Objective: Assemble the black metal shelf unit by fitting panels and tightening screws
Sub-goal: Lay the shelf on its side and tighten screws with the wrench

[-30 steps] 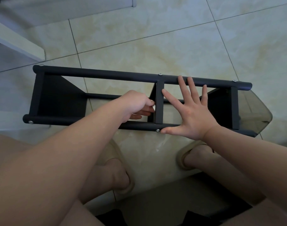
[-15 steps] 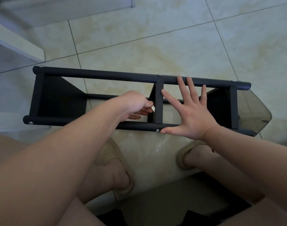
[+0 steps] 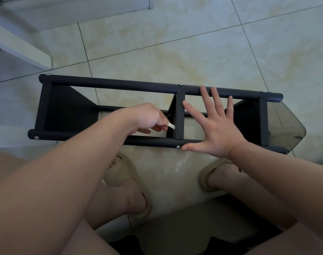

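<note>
The black metal shelf unit [image 3: 120, 85] lies on its side across the tiled floor, with silver screw heads along its tubes. My left hand [image 3: 147, 117] reaches inside the frame and pinches a small flat pale tool [image 3: 170, 125] against the left face of the middle panel [image 3: 179, 115]. My right hand [image 3: 215, 124] lies flat with fingers spread over the frame just right of that panel. Its thumb tip touches the near tube beside a screw [image 3: 178, 147], and its fingertips reach the far tube.
My two feet in beige slippers [image 3: 128, 168] stand on the floor right below the shelf. A smoky translucent panel [image 3: 285, 126] sticks out at the shelf's right end. A white furniture edge [image 3: 21, 50] runs along the upper left.
My left hand has drawn back slightly from the middle panel, and the pale tool now shows between its fingers. My right hand and the shelf have stayed in place.
</note>
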`<state>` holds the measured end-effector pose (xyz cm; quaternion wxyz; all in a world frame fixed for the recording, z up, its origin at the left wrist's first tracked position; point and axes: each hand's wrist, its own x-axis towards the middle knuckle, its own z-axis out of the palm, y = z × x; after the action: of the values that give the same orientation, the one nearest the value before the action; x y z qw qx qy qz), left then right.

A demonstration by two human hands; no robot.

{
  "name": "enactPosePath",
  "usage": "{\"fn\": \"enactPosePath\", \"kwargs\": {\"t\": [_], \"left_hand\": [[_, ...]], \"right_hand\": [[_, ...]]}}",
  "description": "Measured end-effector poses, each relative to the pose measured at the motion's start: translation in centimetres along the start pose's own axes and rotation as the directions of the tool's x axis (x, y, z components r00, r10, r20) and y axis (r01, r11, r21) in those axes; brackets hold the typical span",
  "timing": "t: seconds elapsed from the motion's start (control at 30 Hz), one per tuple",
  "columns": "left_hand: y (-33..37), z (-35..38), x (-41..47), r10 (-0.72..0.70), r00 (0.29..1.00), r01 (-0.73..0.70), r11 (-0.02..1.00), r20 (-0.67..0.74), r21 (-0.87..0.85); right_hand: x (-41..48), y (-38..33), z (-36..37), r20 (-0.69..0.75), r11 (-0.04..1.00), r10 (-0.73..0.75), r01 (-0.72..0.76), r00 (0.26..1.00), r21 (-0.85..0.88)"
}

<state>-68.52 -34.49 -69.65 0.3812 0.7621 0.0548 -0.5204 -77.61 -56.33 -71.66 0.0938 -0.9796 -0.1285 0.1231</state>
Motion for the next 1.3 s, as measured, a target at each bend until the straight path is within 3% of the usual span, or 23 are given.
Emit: {"fn": "enactPosePath", "kwargs": {"t": [0.47,0.87,1.17,1.3], "left_hand": [[-0.6,-0.3,-0.4,0.103,0.993,-0.112,0.968,0.049,0.225],[-0.6,-0.1,-0.4,0.105,0.991,-0.126,0.920,0.078,0.372],[-0.3,-1.0,0.1,0.204,0.979,-0.191,0.908,0.005,0.372],[-0.1,-0.5,0.3,0.207,0.977,-0.188,0.954,-0.057,0.234]], "right_hand": [[0.0,0.0,0.1,0.003,1.000,0.009,-0.009,1.000,-0.001],[0.0,-0.1,-0.1,0.019,1.000,0.017,-0.017,1.000,0.005],[0.0,-0.1,-0.1,0.018,1.000,0.017,-0.017,1.000,0.008],[0.0,-0.1,-0.1,0.015,1.000,0.013,-0.013,1.000,0.003]]}}
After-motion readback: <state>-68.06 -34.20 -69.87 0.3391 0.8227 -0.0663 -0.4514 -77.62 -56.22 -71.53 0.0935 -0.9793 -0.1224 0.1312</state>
